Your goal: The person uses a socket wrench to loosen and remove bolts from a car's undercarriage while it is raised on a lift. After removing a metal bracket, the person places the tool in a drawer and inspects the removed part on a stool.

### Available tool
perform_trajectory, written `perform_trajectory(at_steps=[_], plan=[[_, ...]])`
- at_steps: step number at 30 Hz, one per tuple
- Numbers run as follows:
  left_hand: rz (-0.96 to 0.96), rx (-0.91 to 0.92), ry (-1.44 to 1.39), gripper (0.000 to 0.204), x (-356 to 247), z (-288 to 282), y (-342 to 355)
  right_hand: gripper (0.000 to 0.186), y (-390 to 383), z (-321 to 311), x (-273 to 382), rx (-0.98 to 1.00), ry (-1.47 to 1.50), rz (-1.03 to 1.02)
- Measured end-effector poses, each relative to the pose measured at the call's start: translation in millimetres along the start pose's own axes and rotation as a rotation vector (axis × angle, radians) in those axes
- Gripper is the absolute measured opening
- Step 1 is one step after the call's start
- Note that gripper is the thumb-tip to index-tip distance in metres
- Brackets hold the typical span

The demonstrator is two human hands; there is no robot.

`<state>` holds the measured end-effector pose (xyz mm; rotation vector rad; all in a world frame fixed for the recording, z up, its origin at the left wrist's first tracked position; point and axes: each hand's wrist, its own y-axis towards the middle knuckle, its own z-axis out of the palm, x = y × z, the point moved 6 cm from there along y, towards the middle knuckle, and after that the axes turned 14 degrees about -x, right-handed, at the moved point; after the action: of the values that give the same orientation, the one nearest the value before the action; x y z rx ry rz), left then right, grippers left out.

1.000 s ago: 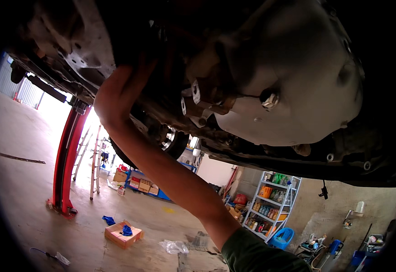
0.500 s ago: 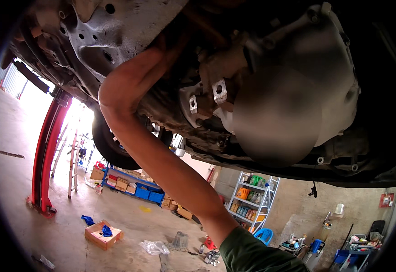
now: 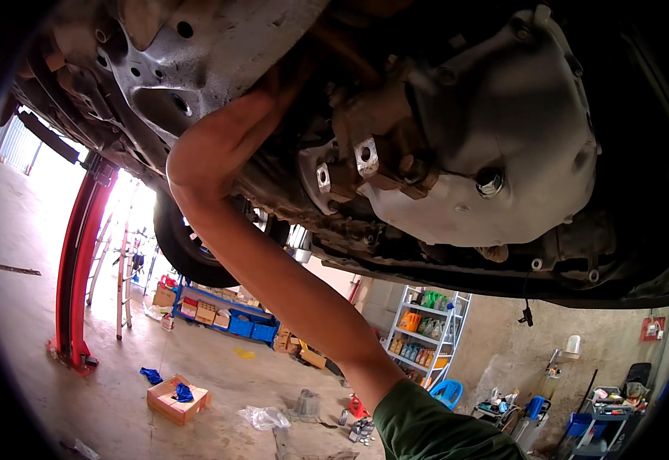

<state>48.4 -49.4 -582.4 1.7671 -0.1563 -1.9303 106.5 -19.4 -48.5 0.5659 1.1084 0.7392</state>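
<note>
- Closest up is a dark green sleeve (image 3: 434,422) with a bare arm (image 3: 288,287) coming out of it, heading up-left then bending sharply back right. Left or right arm, I honestly can't tell.
- Past the bend it disappears into shadow, so the hand is hidden. Fingers wide, narrow or gripping something? Can't tell.
- It's reaching up into a vehicle underbody (image 3: 442,261) overhead, passing by the lower right edge of a stamped metal plate (image 3: 212,69) with round holes. Can't say if they touch.
- Right of the arm is what looks like a gearbox housing (image 3: 495,115), big, grey and rounded, with a hex plug (image 3: 489,182) low on it. By its left edge sit two shiny lugs (image 3: 366,156) with holes.
- A tyre (image 3: 172,238) shows behind the arm, partly covered.
- On the floor: an open cardboard box (image 3: 167,410) with crumpled blue plastic (image 3: 183,392) inside, and clear plastic (image 3: 264,418) off past its right edge.
- A red lift post (image 3: 70,268) stands left, with a ladder (image 3: 124,284) behind.
- Way back, a metal rack (image 3: 429,314) full of bottles, blue plastic chair (image 3: 447,392) near its lower right corner.
</note>
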Motion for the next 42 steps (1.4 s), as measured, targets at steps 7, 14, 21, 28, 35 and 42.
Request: perform_trajectory(at_steps=[7,14,21,28,35,42], plan=[[0.008,0.007,0.000,0.043,-4,0,-7,0.047,3,-1,5,0.018,0.014,0.057],[0.008,-0.009,-0.003,0.043,-5,-2,-16,0.052,1,0,1,-0.034,0.050,0.165],[0.010,-0.020,-0.006,0.043,-5,-3,-22,0.058,7,2,12,-0.011,0.096,0.189],[0.012,-0.029,-0.004,0.044,-3,-2,-24,0.060,2,3,-1,0.011,0.009,0.183],[0.013,-0.040,0.005,0.044,-2,0,-29,0.057,4,0,-3,0.005,0.084,0.267],[0.019,-0.058,0.021,0.044,-5,4,-35,0.057,3,0,-11,-0.022,0.003,0.152]])
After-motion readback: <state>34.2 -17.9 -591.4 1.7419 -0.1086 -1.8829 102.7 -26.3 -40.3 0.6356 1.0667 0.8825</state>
